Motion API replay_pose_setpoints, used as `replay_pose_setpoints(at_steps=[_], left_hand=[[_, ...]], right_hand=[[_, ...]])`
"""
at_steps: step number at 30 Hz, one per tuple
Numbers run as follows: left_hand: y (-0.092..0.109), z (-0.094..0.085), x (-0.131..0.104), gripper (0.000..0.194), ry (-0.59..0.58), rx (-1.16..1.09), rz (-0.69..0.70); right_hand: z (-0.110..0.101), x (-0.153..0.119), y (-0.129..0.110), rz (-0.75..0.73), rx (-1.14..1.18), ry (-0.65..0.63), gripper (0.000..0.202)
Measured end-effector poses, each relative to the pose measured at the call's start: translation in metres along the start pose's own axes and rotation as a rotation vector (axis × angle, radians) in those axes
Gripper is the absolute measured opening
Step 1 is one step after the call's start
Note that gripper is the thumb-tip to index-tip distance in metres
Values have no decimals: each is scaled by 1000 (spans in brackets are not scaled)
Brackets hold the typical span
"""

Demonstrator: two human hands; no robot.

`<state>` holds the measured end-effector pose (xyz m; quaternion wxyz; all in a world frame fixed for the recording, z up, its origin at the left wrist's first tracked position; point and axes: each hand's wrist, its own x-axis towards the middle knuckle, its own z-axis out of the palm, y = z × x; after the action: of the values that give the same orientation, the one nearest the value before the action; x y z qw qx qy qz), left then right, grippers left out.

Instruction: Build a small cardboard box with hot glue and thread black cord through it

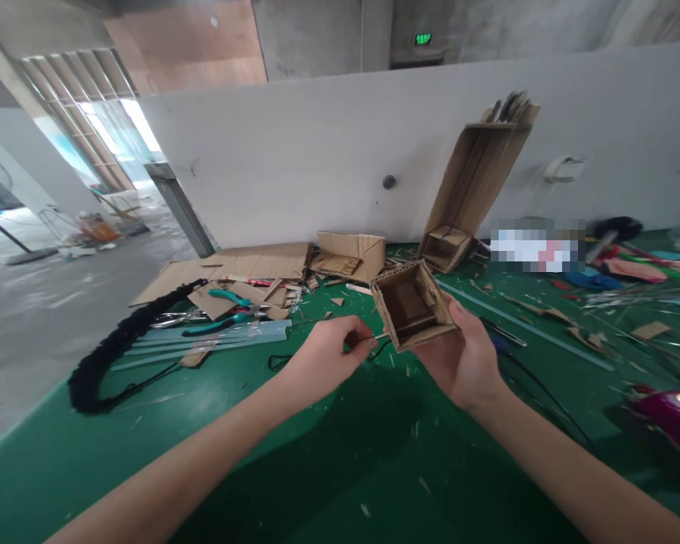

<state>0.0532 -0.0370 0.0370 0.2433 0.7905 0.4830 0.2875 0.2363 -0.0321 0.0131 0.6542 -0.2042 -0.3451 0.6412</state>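
Note:
In front of me, above the green table (329,446), I hold a small open cardboard box (397,332) with my right hand (468,363). Its open side faces me, and a thin rod crosses the inside near the lower edge. My right fingers wrap round the box's right side and underside. The thumb and forefinger of my left hand (334,347) pinch a thin stick (378,337) that meets the box's left wall. Whether this stick and the rod inside are one piece, I cannot tell.
A tall cardboard piece (470,177) with a box-shaped base leans on the white wall. Teal-handled pliers (215,326), clear glue sticks (261,330) and a black fuzzy strip (99,363) lie left. Cardboard scraps (348,253) are behind. A magenta object (672,415) sits at the right edge.

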Motion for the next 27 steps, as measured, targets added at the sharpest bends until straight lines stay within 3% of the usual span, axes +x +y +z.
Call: replay_pose_setpoints(at_steps=[5,9,20,24,27], left_hand=[[2,5,-3,11,80,43,47],[1,11,-7,10,142,89,83],[1,16,-10,13,93,2,132],[4,10,-8,15,15,-97,65],[2,5,-6,18,77,-75,70]], right_hand=[[3,-3,3,56,20,-39,26],[2,-3,6,78,50,0,21],[1,-12,7,102,9,-73,27],[1,-11,5,185,2,-99,29],[3,-8,3,272,71,-114,33]])
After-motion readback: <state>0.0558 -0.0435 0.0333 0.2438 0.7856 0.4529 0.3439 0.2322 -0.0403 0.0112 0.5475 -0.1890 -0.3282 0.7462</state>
